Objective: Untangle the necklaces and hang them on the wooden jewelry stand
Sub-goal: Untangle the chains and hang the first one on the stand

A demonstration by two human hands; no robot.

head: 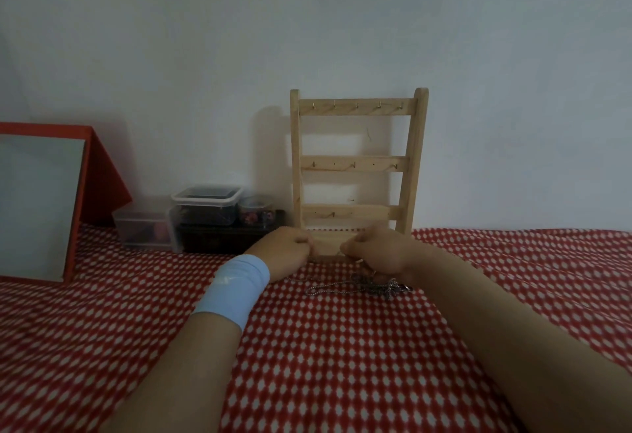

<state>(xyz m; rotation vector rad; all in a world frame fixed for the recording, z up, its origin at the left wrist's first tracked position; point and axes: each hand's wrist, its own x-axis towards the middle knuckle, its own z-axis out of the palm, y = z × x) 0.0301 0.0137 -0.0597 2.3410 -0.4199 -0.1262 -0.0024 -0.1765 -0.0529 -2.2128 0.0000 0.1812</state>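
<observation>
Necklaces (pixel 355 287), one tangle, at right hand (pixel 379 249); one stand (pixel 295 159), three hook rails (pixel 355 163).

Home: patterned cloth (pixel 342 364), storage tubs (pixel 205 208)

Base of wooden jewelry stand (pixel 355 163) partly hidden behind left grip (pixel 284 251) and right grip (pixel 379 251); what each holds undeterminable; necklaces (pixel 362 287) tangled beyond counting; red-framed panel (pixel 37 203) cut by left edge; clear boxes (pixel 205 207), contents blurred
</observation>
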